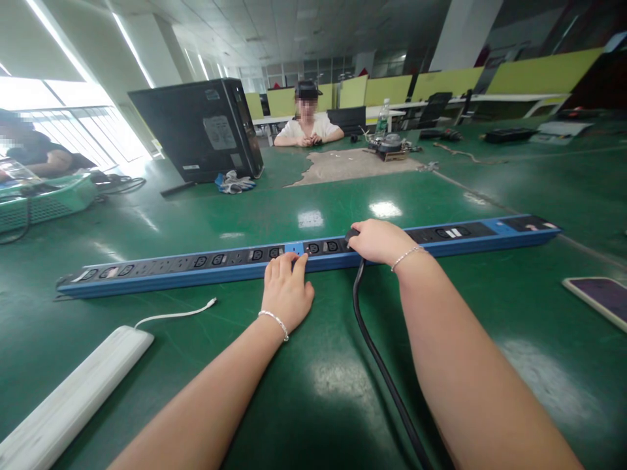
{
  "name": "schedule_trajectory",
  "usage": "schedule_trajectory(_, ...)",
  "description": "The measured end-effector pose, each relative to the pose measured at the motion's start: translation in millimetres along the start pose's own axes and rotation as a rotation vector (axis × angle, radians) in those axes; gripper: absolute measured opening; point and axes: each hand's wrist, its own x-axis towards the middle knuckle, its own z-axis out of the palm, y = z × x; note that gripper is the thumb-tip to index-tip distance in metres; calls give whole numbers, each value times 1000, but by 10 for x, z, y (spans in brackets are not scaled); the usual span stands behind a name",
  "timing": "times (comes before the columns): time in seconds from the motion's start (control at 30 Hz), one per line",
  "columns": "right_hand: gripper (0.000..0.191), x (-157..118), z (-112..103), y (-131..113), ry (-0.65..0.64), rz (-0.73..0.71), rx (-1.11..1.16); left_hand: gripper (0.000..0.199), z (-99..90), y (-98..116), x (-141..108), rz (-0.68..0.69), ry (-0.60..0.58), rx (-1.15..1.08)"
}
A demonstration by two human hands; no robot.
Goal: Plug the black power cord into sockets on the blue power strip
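A long blue and black power strip [230, 274] with many sockets lies across the green table. My left hand [287, 287] rests on its front edge near the middle, fingers bent over the blue section, partly apart. To the right of it, my right hand [379, 241] is closed around a black plug at the strip's sockets. From that plug a thick black cable [375, 349] runs down toward the near edge. Whether the plug sits fully in a socket is hidden by my fingers.
At the lower left is a white bar [83, 398] with a short white cable. A phone [600, 297] lies at the right. Farther back stand a black computer case [200, 134], gloves [235, 183], a green basket [49, 199] and a seated person [308, 124]. Another person sits far left.
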Motion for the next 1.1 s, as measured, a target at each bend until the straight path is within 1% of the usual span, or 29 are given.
schedule_trajectory(0.17, 38, -18, -17, 36, -20, -27, -22, 51, -7, -5, 2, 1, -5, 5)
schedule_trajectory(0.3, 42, -29, -19, 35, -6, -37, -32, 51, -12, -7, 6, 1, -10, 1)
schedule_trajectory(0.47, 38, -36, -18, 4, -2, -2, -73, 51, -11, -7, 4, 2, -1, 4)
schedule_trajectory(0.77, 35, -87, 9, -83, 49, 68, -76, 52, -5, -11, 0, 15, 4, 3)
schedule_trajectory(0.97, 32, -168, 17, -211, 85, 76, -109, 52, -2, -10, -4, 7, -2, 16)
schedule_trajectory(1.1, 35, -212, 62, -336, 130, 63, -130, 52, 1, -17, -9, 14, 6, 18)
